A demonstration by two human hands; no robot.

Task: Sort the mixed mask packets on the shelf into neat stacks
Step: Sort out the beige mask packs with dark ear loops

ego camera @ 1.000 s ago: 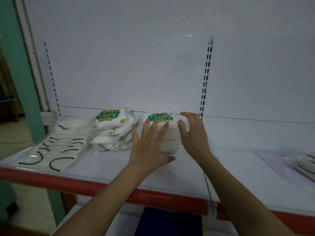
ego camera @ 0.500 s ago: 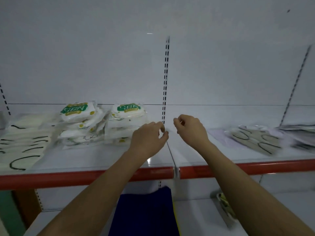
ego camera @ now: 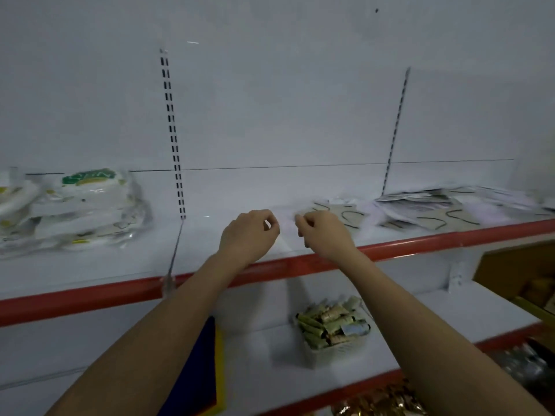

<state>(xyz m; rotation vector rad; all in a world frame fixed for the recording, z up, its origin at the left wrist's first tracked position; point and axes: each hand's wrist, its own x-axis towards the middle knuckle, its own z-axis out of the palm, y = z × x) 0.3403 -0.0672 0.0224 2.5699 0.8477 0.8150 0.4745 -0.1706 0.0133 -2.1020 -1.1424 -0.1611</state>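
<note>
A stack of white mask packets with green labels sits at the left of the white shelf. A loose, mixed heap of mask packets with black ear loops lies at the right of the same shelf. My left hand and my right hand hover side by side over the bare middle of the shelf, fingers loosely curled, holding nothing. My right hand is just left of the nearest loose packet.
The shelf has a red front edge and slotted uprights on the white back wall. On the lower shelf stand a white basket of small green-gold packs and a blue-yellow item. A brown box sits lower right.
My view has swung right. Both hands left the green-labelled stack, curled loosely, and moved right along the shelf toward the loose heap.
</note>
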